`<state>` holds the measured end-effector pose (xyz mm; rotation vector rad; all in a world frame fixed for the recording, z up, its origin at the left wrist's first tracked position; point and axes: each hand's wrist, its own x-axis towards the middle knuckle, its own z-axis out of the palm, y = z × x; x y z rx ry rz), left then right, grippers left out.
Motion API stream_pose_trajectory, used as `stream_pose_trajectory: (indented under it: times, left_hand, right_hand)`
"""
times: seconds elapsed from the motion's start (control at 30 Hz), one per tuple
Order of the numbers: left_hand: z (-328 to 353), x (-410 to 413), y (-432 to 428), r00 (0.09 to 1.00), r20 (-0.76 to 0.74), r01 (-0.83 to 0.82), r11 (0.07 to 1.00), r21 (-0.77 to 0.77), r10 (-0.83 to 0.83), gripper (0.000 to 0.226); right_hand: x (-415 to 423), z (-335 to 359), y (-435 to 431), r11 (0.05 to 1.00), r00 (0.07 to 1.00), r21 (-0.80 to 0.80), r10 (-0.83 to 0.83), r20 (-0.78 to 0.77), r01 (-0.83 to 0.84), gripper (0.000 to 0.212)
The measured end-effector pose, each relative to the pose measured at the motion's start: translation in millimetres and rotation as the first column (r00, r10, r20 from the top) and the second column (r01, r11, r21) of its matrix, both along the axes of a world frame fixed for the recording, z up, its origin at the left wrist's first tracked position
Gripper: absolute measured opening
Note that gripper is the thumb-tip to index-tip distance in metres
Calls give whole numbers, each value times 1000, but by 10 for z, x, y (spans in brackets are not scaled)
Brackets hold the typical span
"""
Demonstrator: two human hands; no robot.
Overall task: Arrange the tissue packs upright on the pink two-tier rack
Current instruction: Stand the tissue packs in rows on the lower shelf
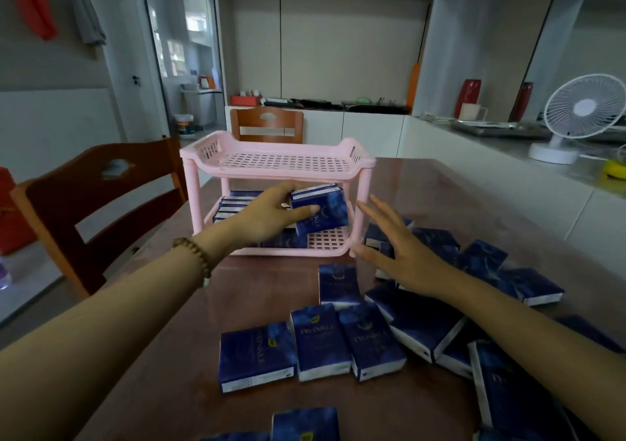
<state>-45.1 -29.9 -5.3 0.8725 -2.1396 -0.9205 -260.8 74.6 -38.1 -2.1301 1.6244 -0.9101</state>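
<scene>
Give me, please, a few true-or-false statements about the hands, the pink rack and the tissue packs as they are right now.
1. The left hand grips a tissue pack at the lower tier of the pink rack. True.
2. The rack's top tier holds a row of packs. False: it holds none; the shelved packs stand on the lower tier, at its left.
3. The right hand pinches a pack. False: its fingers are spread and hold nothing.
4. Loose packs lie flat on the table. True.
5. A white fan stands on the counter at the right. True.
</scene>
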Motion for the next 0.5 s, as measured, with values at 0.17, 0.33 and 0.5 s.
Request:
stream_pose_trajectory:
  times: [0.17, 0.33, 0.5]
  left_hand:
    - [9, -167, -156, 999, 14, 38, 999, 8, -39, 35]
    - [31, -269, -294, 996, 85, -7, 1000, -17, 8, 46]
    - [65, -301, -434, 981, 186, -57, 998, 11, 54, 49]
  right_hand:
    - [-1, -62, -17, 1000, 1000, -7, 20, 13, -20, 72]
    - [3, -86, -14, 1000, 999, 22, 12, -31, -12, 78]
    - [18, -93, -15, 999, 993, 36, 16, -117, -11, 78]
